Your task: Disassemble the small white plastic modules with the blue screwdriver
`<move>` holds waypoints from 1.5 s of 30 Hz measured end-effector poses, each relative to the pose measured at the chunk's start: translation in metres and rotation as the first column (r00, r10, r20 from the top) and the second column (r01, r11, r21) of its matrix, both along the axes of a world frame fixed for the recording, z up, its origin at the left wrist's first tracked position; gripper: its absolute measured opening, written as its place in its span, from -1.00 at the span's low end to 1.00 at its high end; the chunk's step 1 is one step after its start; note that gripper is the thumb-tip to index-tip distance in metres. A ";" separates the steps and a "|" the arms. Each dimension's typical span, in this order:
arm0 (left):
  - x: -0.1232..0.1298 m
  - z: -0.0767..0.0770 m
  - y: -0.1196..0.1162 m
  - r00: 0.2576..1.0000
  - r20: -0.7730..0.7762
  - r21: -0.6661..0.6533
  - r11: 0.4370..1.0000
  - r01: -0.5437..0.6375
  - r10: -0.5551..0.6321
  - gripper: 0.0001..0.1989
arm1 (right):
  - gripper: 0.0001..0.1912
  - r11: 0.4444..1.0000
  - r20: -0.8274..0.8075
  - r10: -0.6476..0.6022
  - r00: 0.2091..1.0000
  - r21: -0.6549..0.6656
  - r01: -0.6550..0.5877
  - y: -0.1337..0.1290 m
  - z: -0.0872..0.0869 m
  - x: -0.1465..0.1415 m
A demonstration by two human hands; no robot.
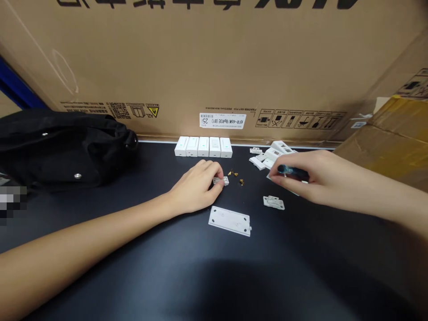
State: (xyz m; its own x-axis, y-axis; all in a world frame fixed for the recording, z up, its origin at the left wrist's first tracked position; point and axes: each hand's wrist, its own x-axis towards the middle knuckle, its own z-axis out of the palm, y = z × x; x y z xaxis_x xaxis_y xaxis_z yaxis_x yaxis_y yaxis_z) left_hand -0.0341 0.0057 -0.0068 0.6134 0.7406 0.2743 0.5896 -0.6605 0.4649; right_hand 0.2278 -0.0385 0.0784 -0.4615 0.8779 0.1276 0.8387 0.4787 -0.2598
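My left hand is closed on the dark table, its fingers and thumb pinching a small white plastic part. Just right of those fingertips lie several small brass pieces. My right hand grips a dark-handled tool that looks like a screwdriver; its tip is hidden. Under and behind that hand are several white plastic housings. A flat white plate with holes at its corners rests nearer me, between the hands. To its upper right is a small white bracket-like part.
Several white switch-like boxes stand in a row against a large cardboard box at the back. A black bag sits on the left. Another taped carton rises at the right edge of the dark tabletop.
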 end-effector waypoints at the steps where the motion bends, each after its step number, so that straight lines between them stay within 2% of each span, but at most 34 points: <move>1: 0.000 0.000 -0.001 1.000 -0.007 0.012 1.000 -0.003 0.003 -0.88 | -0.76 0.997 0.043 0.013 0.999 -0.080 -0.010 0.000 0.000 0.003; 3: 0.000 0.001 -0.002 1.000 -0.020 0.031 1.000 -0.001 0.002 -0.86 | -0.74 0.975 0.129 0.035 0.991 -0.223 -0.006 0.001 -0.002 0.009; 5: 0.001 0.001 -0.002 0.999 -0.037 0.046 0.999 0.012 -0.010 -0.85 | -0.72 0.960 0.139 0.037 0.990 -0.280 0.004 0.003 -0.004 0.012; 9: 0.001 0.000 -0.002 0.997 -0.073 0.064 0.997 0.031 -0.026 -0.83 | -0.71 0.953 0.119 0.051 0.992 -0.301 -0.013 0.004 -0.008 0.013; 14: 0.001 0.001 -0.003 0.995 -0.095 0.067 0.997 0.028 -0.022 -0.82 | -0.66 0.938 0.170 0.026 0.985 -0.345 0.035 0.004 -0.011 0.010; 25: 0.002 0.000 -0.003 0.995 -0.095 0.077 0.996 0.051 -0.043 -0.79 | -0.78 0.963 0.295 0.064 0.953 -0.267 0.018 0.005 -0.017 0.014; 30: 0.005 0.000 -0.003 0.994 -0.096 0.050 0.997 0.063 -0.058 -0.69 | -0.74 0.980 0.378 0.052 0.924 -0.199 0.026 0.009 -0.020 0.014; 37: 0.027 0.006 0.007 0.993 -0.117 -0.050 0.998 -0.040 0.034 -0.54 | -0.75 0.984 0.385 0.035 0.922 -0.173 0.035 0.007 -0.016 0.008; 45: 0.066 0.003 0.037 0.989 -0.145 -0.023 1.000 0.000 -0.004 -0.80 | -0.81 0.983 0.378 0.028 0.925 -0.178 0.043 0.005 -0.013 0.010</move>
State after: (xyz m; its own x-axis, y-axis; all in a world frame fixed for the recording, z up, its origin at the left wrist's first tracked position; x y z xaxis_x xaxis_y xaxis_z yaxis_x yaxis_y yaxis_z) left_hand 0.0314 0.0430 -0.0034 0.6468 0.7445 0.1654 0.6506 -0.6518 0.3898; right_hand 0.2375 -0.0334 0.0649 -0.4378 0.8731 -0.2145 0.8943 0.4474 -0.0044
